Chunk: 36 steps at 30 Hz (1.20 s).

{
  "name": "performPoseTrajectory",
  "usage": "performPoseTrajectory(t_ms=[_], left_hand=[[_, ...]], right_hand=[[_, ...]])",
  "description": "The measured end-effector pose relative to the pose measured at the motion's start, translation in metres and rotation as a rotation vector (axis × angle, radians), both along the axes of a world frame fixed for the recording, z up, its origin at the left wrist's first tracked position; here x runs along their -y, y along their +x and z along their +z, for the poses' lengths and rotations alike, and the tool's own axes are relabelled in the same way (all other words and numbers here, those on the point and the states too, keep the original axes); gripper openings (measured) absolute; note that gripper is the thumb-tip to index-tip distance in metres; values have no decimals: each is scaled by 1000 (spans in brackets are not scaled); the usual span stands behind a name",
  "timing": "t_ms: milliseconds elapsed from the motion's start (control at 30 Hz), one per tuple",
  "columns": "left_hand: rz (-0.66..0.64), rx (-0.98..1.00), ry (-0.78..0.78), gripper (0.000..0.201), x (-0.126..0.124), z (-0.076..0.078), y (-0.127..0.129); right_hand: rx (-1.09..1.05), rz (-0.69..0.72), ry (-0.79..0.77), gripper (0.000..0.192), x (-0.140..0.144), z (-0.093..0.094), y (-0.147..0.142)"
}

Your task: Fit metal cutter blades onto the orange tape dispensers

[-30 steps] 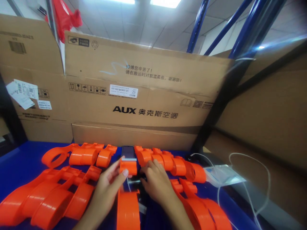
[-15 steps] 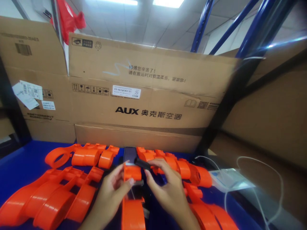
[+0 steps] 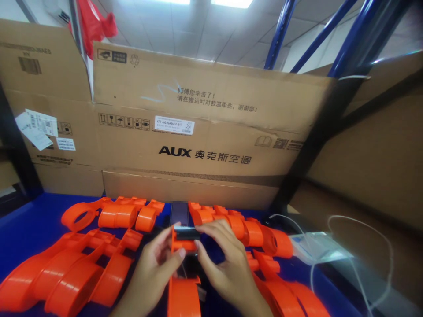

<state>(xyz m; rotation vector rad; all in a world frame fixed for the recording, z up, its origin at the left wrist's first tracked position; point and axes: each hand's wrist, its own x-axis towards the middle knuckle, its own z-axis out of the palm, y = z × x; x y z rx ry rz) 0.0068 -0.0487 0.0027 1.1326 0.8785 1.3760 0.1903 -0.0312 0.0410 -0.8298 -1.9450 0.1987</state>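
Note:
My left hand (image 3: 158,259) is closed around the front end of an orange plastic tape dispenser (image 3: 184,297), thumb on its near side. The dispenser points away from me. A short black bar-shaped part (image 3: 187,234) lies across its front end, just below a pale serrated edge. From the right, my right hand (image 3: 223,257) pinches that black part's right end between thumb and fingers. Whether the part is seated in the orange frame cannot be made out. Beneath the hands are dark items, mostly hidden.
More orange tape dispensers (image 3: 74,279) stand in rows on the blue surface (image 3: 42,211) at left and right. A dark rectangular object (image 3: 179,213) lies behind my hands. A cardboard box wall (image 3: 132,149) closes off the back. A plastic bag (image 3: 319,246) and white cable (image 3: 390,264) lie at right.
My right hand has moved the black part left and down, from above the dispenser's right side to across its front end. My left hand keeps its hold on the dispenser.

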Motion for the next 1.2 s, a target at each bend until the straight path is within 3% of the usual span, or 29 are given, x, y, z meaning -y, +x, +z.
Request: performPoseTrajectory(t_ms=[333, 533, 667, 800, 967, 1200], left_hand=[[-14, 29, -15, 57, 0, 0, 0], [1, 112, -9, 45, -1, 5, -3], [74, 187, -76, 42, -8, 6, -11], [118, 154, -74, 32, -21, -1, -22], [130, 115, -70, 34, -27, -10, -27], [139, 118, -135, 47, -20, -6, -18]], right_hand=[[22, 18, -31, 24, -4, -4, -1], [36, 63, -114, 36, -5, 1, 3], [67, -55, -125, 20, -7, 3, 6], [326, -243, -178, 12, -11, 0, 10], [536, -471, -260, 10, -13, -6, 15], [676, -492, -346, 25, -9, -16, 12]])
